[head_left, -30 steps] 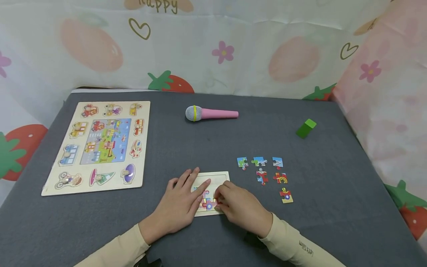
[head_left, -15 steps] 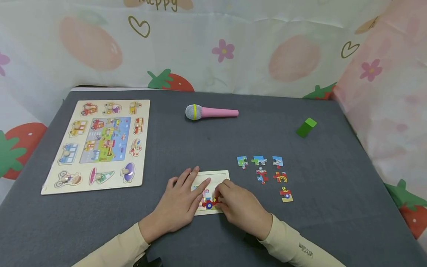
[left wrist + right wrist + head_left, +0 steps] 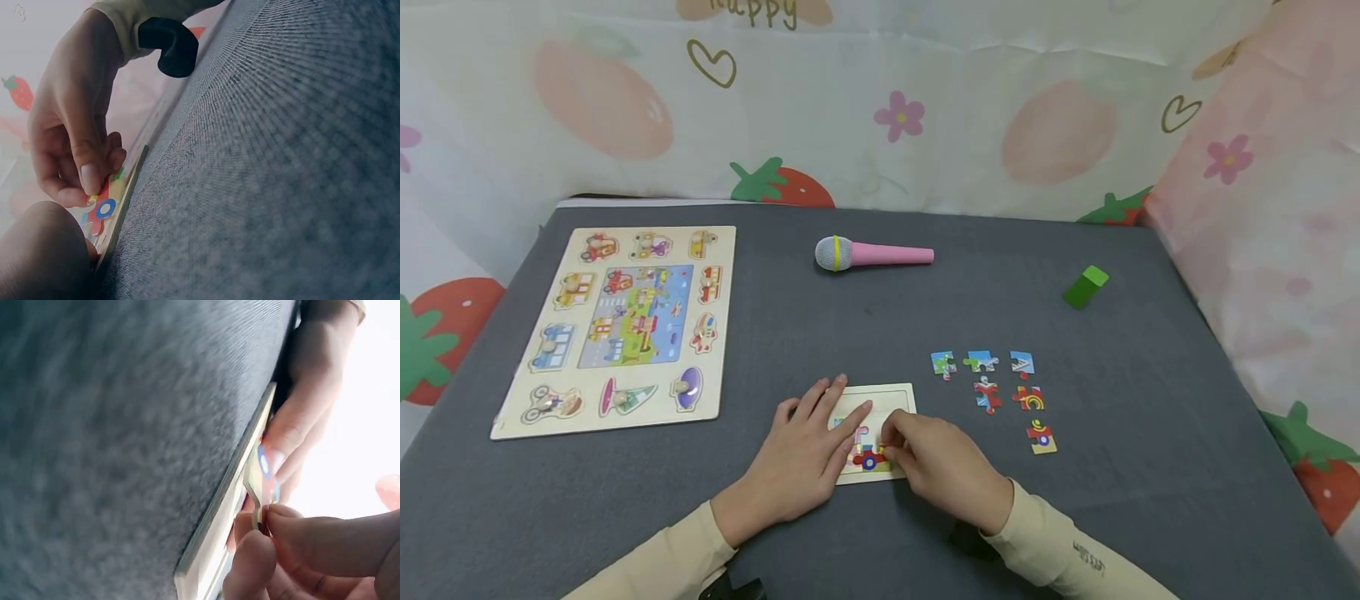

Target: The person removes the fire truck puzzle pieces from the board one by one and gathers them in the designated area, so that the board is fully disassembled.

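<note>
My left hand (image 3: 797, 458) lies with fingers spread over the left side of a small wooden puzzle board (image 3: 891, 400). With thumb and fingertips, my right hand (image 3: 947, 462) pinches a jigsaw piece (image 3: 105, 208) by its edge, low over the board's front part. A red vehicle part with a blue-ringed wheel is printed on this piece. From the right wrist view, the piece (image 3: 264, 465) stands tilted against the board (image 3: 215, 519). Other pieces in the board, one with a pink outline (image 3: 862, 432), are partly covered by my left fingers.
Several loose jigsaw pieces (image 3: 981, 361) lie in rows right of the board. A large wooden knob puzzle (image 3: 655, 421) lies at the left. Farther back are a pink toy microphone (image 3: 891, 254) and a green block (image 3: 1085, 287). A printed curtain (image 3: 955, 50) hangs behind the table.
The wheel piece has tilted slightly in my right fingers, its red print now showing without glare. My right thumb has shifted a little; the left hand stays in place.
</note>
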Available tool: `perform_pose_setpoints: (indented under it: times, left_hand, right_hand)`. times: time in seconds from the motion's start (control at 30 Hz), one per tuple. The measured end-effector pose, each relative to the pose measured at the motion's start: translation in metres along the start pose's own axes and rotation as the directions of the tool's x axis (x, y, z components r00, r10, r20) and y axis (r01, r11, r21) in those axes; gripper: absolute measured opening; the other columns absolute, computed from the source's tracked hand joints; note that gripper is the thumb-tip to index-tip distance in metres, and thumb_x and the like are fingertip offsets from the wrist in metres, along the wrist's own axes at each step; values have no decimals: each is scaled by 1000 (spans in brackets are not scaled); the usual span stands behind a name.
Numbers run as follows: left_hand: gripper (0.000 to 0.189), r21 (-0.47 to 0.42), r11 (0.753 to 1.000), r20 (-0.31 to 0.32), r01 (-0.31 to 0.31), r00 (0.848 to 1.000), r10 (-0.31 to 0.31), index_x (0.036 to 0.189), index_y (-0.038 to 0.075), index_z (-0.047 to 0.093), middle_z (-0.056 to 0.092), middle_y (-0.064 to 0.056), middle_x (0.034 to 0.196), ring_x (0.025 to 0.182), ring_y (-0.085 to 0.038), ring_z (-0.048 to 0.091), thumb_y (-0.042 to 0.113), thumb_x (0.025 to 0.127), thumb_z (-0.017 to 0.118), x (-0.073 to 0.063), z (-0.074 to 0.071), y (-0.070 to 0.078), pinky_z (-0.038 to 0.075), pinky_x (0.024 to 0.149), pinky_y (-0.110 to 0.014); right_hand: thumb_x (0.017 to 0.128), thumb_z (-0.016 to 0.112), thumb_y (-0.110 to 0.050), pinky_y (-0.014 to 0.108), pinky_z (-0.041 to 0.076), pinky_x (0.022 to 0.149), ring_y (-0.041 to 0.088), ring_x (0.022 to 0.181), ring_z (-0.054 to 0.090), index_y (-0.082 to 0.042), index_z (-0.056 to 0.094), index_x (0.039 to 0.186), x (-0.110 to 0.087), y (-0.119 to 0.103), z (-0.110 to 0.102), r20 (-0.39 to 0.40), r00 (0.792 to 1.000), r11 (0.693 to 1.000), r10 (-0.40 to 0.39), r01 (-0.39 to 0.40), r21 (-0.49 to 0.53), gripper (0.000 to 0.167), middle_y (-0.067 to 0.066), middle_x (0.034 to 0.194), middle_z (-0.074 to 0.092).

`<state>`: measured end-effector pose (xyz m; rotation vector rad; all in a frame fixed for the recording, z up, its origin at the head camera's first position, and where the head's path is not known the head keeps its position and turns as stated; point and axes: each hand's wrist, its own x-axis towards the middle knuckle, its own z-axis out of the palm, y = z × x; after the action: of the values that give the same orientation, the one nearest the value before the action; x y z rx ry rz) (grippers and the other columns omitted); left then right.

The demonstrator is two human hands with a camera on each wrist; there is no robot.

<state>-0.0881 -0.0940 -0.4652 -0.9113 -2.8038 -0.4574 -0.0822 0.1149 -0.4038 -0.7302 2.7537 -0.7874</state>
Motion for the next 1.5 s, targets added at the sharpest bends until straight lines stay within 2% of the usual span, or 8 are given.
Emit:
perform_pose_setpoints:
  times: [0.23,0.43,0.63,0.73,0.83,0.97,1.27,1.5]
  left_hand:
    - [43,-12,1000,-3,2,1000,-2,143,26,47,34,-16,152,137,-34,33,31,100,42,0,-1,0,33,95,-54]
    - [44,-20,1000,-27,-13,1000,13,142,25,48,35,-16,151,136,-34,34,30,99,44,0,0,1,33,94,-54]
    - [44,-42,999,-51,-33,998,31,142,24,48,36,-17,150,135,-35,35,28,98,46,0,2,0,33,94,-54]
    - [44,-38,999,-45,-33,998,31,142,24,47,36,-17,150,135,-35,35,29,98,44,0,3,-1,33,94,-53]
    - [44,-34,999,-40,-29,999,27,143,25,47,35,-16,150,135,-34,35,30,99,44,1,3,-1,32,94,-53]
    - [44,-31,999,-41,-26,999,24,142,25,48,36,-16,150,135,-34,35,30,99,44,0,2,-1,33,94,-54]
    - [44,-32,999,-29,-23,999,22,143,25,47,35,-16,151,136,-33,34,30,99,43,0,1,-1,32,94,-53]
    - [45,-37,999,-33,-37,999,36,142,24,47,35,-17,150,135,-34,35,29,98,45,0,0,-2,32,94,-54]
  right_hand:
    - [89,69,-14,21,46,57,4,63,55,-15,62,89,-2,5,-8,18,998,986,57,-59,154,7,-7,77,64]
    - [87,69,-11,24,48,61,8,69,58,-14,62,90,-17,26,-31,-12,994,969,105,-100,227,8,-6,82,66]
    - [87,69,-11,25,49,66,11,74,63,-12,63,89,-40,59,-60,-25,985,967,169,-161,196,7,-4,83,66]
    - [88,68,-12,25,48,63,11,73,62,-12,63,89,-50,73,-72,-3,977,963,213,-209,168,6,-4,82,66]
    - [88,68,-12,25,47,61,11,70,60,-12,63,89,-55,85,-79,21,974,963,224,-224,149,5,-3,81,65]
    - [88,68,-11,25,47,60,11,69,58,-11,64,89,-57,96,-80,29,978,967,205,-207,149,4,-2,81,65]
    - [86,71,-10,25,48,58,9,64,57,-10,67,91,-55,103,-73,-21,976,965,215,-209,160,7,-2,83,67]
    - [76,80,-13,22,44,60,4,65,50,-13,67,93,-57,103,-74,-15,990,989,140,-139,53,21,-6,81,61]
